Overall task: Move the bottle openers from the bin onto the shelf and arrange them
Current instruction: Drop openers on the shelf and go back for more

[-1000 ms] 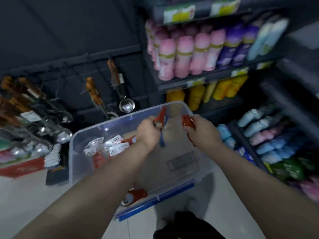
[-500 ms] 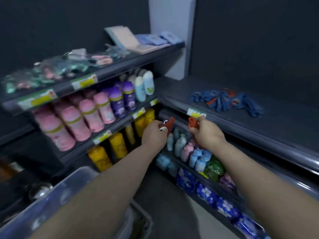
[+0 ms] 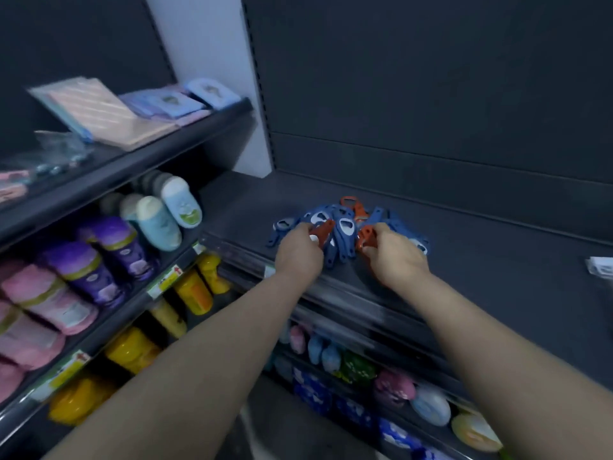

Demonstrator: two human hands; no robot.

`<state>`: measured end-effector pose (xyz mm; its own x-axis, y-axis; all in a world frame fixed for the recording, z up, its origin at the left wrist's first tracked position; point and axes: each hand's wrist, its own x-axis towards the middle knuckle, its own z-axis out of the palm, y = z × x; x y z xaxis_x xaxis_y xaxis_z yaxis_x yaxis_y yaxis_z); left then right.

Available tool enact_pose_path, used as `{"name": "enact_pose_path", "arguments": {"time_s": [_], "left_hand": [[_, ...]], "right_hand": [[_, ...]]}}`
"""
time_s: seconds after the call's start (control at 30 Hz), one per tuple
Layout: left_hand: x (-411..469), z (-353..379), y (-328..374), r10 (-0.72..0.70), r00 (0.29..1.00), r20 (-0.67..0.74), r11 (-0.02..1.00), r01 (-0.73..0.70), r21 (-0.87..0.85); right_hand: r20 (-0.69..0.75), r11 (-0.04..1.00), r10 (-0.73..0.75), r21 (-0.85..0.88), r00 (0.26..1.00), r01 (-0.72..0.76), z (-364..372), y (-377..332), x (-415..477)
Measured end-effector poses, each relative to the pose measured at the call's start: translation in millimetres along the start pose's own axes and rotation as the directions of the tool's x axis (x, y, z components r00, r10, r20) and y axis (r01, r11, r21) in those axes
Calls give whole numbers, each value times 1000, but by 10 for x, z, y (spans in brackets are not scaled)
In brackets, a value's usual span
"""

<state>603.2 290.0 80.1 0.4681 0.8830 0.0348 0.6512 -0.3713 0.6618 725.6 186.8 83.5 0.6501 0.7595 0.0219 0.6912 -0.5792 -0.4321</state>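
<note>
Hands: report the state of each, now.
Left hand: closed, gripping a red bottle opener.
Right hand: closed, gripping a second red opener.

Single head-worn wide-angle view, sited above and behind both forearms, facing forward and steeply down onto the dark grey metal shelf (image 3: 481,260), which lies within arm's reach. The left hand (image 3: 298,254) with its red plastic bottle opener (image 3: 321,231) and the right hand (image 3: 396,257) with a second red plastic bottle opener (image 3: 365,235) sit just either side of frame centre. The dark flat back panel (image 3: 431,78) fills the upper right. The adjoining rack of pink and purple plastic bottles (image 3: 99,260) runs down the left side. Margins are blurred.
</note>
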Motion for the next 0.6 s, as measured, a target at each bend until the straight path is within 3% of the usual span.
{"name": "enact_pose_path", "arguments": {"time_s": [0.2,0.4,0.6], "left_hand": [[707,141,0,113,992,57,987,-118,109],[1043,263,-101,161,979,125,896,-198,397],[1015,197,-148,197,980,13,941,-193,279]], "right_hand": [[-7,1000,-4,-29,1000,4,135,2,584],[26,981,-85,-174,996,89,277,33,814],[-56,930,-213,-316,975,185,260,37,801]]}}
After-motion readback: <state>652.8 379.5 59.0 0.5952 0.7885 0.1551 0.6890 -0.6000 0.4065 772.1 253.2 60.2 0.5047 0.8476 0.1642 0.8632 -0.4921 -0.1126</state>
